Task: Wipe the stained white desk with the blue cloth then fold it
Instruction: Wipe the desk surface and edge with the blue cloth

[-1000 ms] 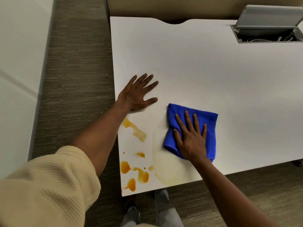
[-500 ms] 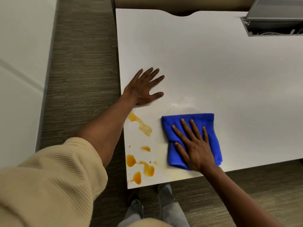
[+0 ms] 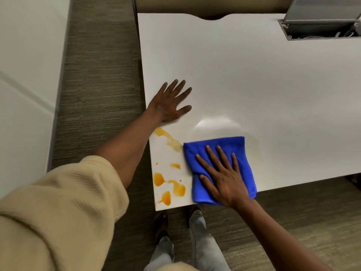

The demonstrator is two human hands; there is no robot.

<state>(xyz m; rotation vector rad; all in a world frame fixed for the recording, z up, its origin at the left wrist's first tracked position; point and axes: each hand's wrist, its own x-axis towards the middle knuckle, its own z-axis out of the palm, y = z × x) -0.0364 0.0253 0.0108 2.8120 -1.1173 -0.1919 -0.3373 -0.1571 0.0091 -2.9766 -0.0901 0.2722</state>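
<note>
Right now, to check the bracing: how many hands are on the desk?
2. The left hand lies flat on the bare desk by its left edge; the right hand presses the blue cloth at the near edge.

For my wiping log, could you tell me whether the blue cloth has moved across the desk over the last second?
Yes. The blue cloth slid toward the desk's near edge and closer to the orange stains, now overhanging that edge slightly.

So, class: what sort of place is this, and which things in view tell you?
Probably an office. The white desk has a curved cutout in its far edge, a grey cable hatch stands open with wires inside, and the floor is flat commercial-style carpet.
</note>
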